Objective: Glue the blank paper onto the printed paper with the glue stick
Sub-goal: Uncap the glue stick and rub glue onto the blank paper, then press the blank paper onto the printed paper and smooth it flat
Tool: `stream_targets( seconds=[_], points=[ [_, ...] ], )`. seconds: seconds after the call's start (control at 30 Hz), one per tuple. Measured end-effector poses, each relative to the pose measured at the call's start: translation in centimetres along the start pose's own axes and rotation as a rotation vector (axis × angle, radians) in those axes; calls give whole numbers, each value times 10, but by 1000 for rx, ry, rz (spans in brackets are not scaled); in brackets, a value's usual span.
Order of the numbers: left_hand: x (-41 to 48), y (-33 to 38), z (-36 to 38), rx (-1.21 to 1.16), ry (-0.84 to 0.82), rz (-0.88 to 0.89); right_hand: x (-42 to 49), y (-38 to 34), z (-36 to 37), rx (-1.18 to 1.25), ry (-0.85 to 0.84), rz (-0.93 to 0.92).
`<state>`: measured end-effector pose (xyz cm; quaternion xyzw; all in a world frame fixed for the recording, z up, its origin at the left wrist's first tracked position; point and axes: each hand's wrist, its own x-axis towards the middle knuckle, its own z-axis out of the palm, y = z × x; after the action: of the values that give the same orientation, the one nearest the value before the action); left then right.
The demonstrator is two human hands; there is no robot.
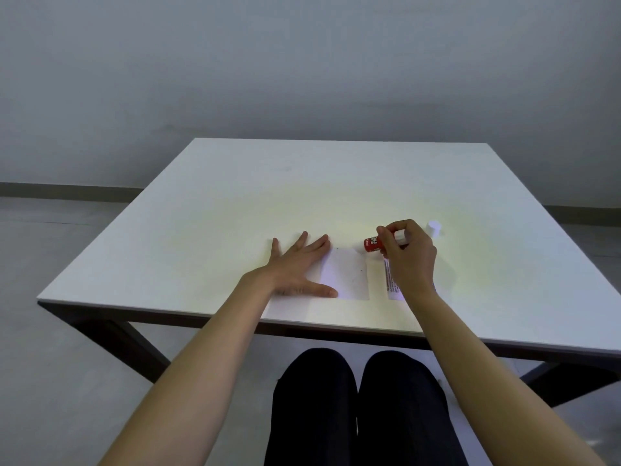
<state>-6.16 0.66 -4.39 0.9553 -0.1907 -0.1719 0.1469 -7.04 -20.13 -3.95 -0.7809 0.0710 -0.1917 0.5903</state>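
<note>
A blank white paper [346, 274] lies flat near the table's front edge. My left hand [299, 269] rests palm down on its left part, fingers spread. To the right lies the printed paper [389, 280], only a strip of small text showing; my right hand [408, 255] covers the rest. That hand grips a red glue stick [372, 244], held roughly level above the table, its red end pointing left and a white part showing between the fingers. The white cap [434, 227] stands on the table just behind my right hand.
The white table [302, 190] has a dark frame and stands before a grey wall. Its front edge runs just below the papers. My dark-trousered legs are under the table.
</note>
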Motion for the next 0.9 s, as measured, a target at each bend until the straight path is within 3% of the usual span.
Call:
stream_targets(
  seconds=[0.1,0.2,0.3,0.4,0.53,0.63,0.73,0.83,0.9],
  points=[
    [-1,-2,2,-49,8,-2,-2,-6,-8,184,-6,97],
    [-2,-2,-2,-227,11,-33,-5,-12,-16,504,-59,329],
    [-2,6,-6,-488,195,-62,-11,-17,-15,886,-104,553],
    [3,29,-7,-711,452,-41,-14,-24,-12,1112,-144,585],
    [9,70,-7,-1017,565,30,-19,-30,-5,1106,-199,548],
    [15,80,-9,-1127,593,30,-20,-28,-7,952,-256,474],
    [20,73,-20,-1104,648,-8,-23,-22,-10,457,-309,369],
    [29,62,-40,-866,712,-46,-32,-14,-9,-107,-337,87],
    [39,56,-48,-721,741,-100,-39,-13,-5,-328,-487,-117]
  ],
)
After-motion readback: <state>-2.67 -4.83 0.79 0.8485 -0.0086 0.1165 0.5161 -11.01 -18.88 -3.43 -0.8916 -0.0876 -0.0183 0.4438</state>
